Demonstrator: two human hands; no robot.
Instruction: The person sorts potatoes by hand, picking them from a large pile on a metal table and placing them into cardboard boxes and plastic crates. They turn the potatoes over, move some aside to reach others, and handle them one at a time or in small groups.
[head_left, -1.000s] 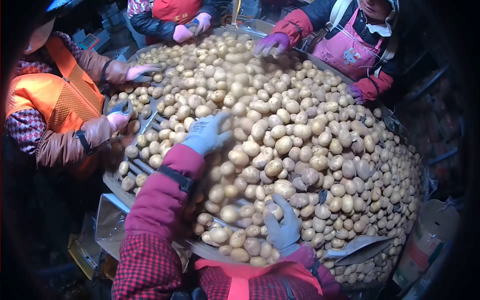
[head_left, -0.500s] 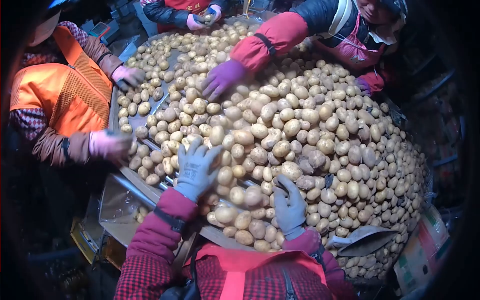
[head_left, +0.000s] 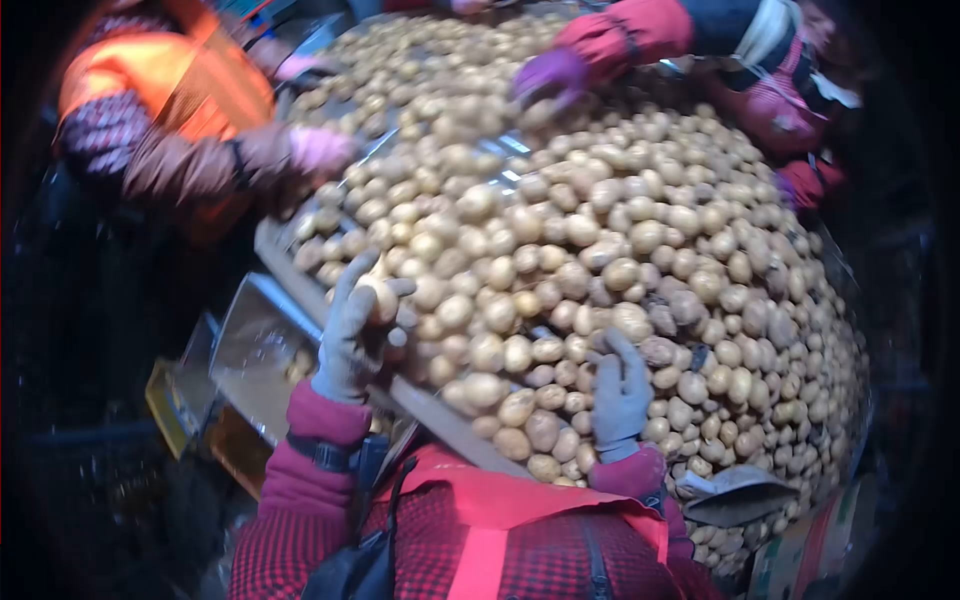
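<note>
My left hand (head_left: 345, 345), in a grey glove, is raised at the near left edge of the sorting table, palm turned inward. Its fingers curl around a pale potato (head_left: 381, 301). My right hand (head_left: 621, 398), gloved the same way, lies over the near side of the potato heap (head_left: 560, 350), fingers partly bent and apart. Nothing shows in its grasp. Pale and brownish potatoes surround both hands. A few darker, dirt-covered potatoes (head_left: 683, 308) lie beyond my right fingertips.
A co-worker in an orange vest (head_left: 185, 85) has pink-gloved hands at the left edge. Another person's purple glove (head_left: 552, 78) reaches over the heap. A clear-sided bin (head_left: 262, 345) stands below the left rim (head_left: 300, 285). A grey scoop-like piece (head_left: 738, 495) lies near right.
My left hand has drawn back from the heap toward the rim and now holds a potato. My right hand has shifted slightly. The purple glove has moved away. The view has shifted.
</note>
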